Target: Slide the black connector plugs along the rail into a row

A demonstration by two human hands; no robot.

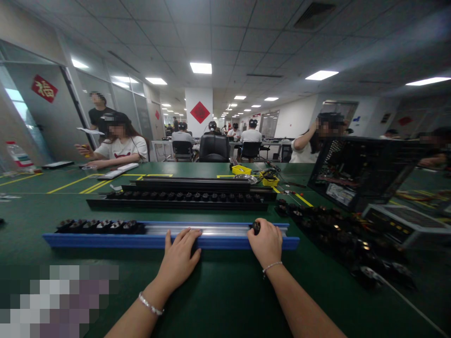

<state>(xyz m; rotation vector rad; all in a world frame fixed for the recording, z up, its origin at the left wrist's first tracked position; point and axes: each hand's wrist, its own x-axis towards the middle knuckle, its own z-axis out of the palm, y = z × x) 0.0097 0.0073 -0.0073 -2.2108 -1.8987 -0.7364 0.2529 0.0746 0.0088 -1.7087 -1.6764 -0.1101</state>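
The left hand [179,258] lies with fingers spread on the blue rail [116,241], perhaps to steady it. The right hand [267,241] pinches a small dark part [256,228] over the channel, seemingly to keep it aligned. Black modules [102,226] sit in the rail left of the hands; beyond them, a black rail [176,205] holds a similar row.

Green table [116,277] up front. Beyond it, black chair [214,149]; behind chair, white pillar [190,99] with red diamond sign [199,112]. Left of chair, glass partitions [92,84]. Overhead, lit ceiling panels [200,68].
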